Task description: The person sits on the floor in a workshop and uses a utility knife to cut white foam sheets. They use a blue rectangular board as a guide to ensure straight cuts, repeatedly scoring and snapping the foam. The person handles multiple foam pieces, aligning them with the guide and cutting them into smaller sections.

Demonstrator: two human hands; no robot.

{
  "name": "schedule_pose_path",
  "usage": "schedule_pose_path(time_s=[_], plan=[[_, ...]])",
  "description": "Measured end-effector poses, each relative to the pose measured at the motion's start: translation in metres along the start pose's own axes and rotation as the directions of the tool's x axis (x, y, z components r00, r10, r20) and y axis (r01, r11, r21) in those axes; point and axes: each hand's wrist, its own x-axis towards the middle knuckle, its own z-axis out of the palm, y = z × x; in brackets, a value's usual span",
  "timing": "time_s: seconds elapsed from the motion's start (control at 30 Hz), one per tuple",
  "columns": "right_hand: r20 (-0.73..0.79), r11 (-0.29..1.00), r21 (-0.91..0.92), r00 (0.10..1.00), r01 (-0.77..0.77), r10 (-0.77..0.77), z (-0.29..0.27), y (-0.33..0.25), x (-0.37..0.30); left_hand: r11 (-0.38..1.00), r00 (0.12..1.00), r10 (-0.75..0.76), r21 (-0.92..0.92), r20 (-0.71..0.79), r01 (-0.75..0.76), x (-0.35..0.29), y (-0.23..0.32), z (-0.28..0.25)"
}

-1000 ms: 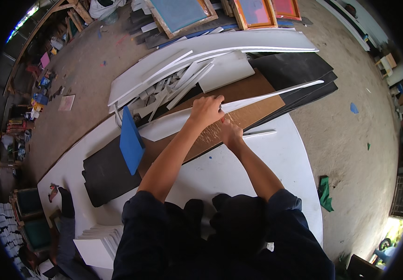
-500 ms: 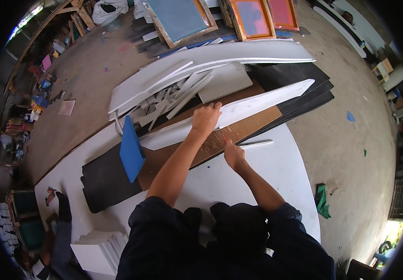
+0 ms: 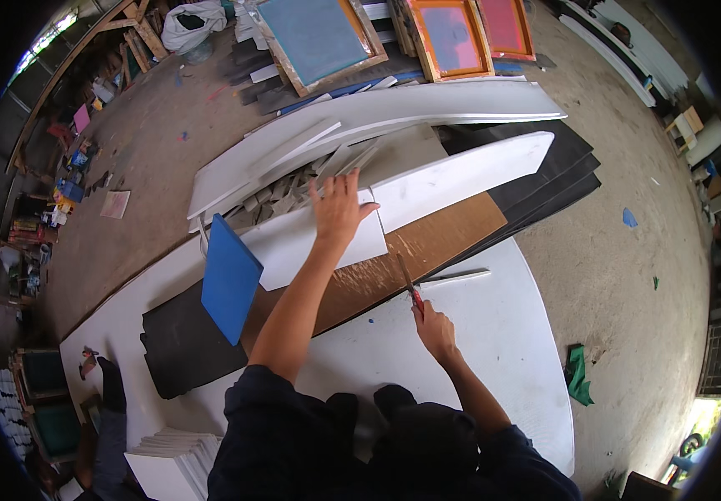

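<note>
My left hand [image 3: 339,209] lies with fingers spread on a long white foam-like board. A dark cut line crosses the board just right of the hand, between its left piece [image 3: 360,248] and its right piece [image 3: 469,174]; the left piece sits slightly out of line. My right hand [image 3: 435,330] grips the red handle of a knife [image 3: 406,274]. Its dark narrow blade points away from me over a scuffed brown board [image 3: 460,224], apart from the white one. A blue rectangular panel [image 3: 232,280] stands tilted to the left of my left forearm.
Black sheets [image 3: 189,346] lie under the brown board on a white table [image 3: 511,334]. White offcuts [image 3: 281,188] pile up behind, before long white boards [image 3: 377,104]. Stacked white panels [image 3: 172,463] stand at lower left, near another person's arm [image 3: 112,384]. Framed screens [image 3: 318,37] stand at the back.
My right hand has drawn the knife back toward me, off the white board. My left hand has shifted left and opened its fingers. The board's left piece has shifted toward me.
</note>
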Motion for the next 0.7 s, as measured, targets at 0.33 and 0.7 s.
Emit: schedule_pose_path(time_s=[0.33,0.7], plan=[[-0.275,0.873,0.445,0.958,0.197,-0.076,-0.046,0.009,-0.004,0.902,0.937,0.204,-0.427,0.282,-0.068,-0.037,-0.027,-0.023],[-0.531,0.493,0.691,0.834,0.529,-0.15,-0.148,-0.066,-0.01,0.806,0.989,0.146,-0.578,-0.007,-0.123,-0.018,0.029,-0.166]])
